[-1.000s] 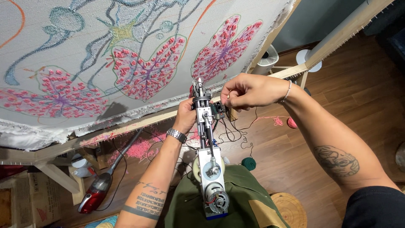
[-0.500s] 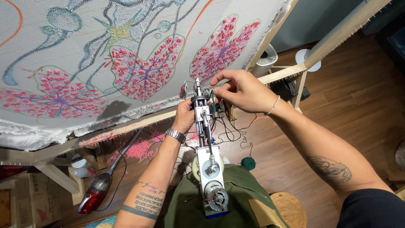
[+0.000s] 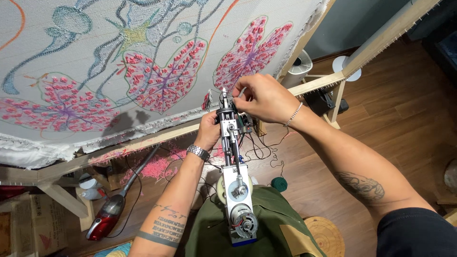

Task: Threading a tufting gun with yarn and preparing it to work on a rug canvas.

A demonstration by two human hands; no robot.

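Observation:
A metal tufting gun points up at a stretched white cloth bearing pink butterfly-like tufted shapes. My left hand, with a wristwatch, grips the gun's front handle just under the cloth's lower edge. Over the needle tip hovers my right hand, with a bracelet on the wrist; its fingers pinch something thin, likely yarn, at the gun's head. Dark yarn strands hang below the head.
A wooden frame holds the cloth. On the wood floor lie pink yarn scraps, a red hand vacuum, a dark green yarn ball, a white fan and a round woven stool.
My right hand has moved left from beside the gun to over its needle tip. The left hand and the gun have stayed almost still.

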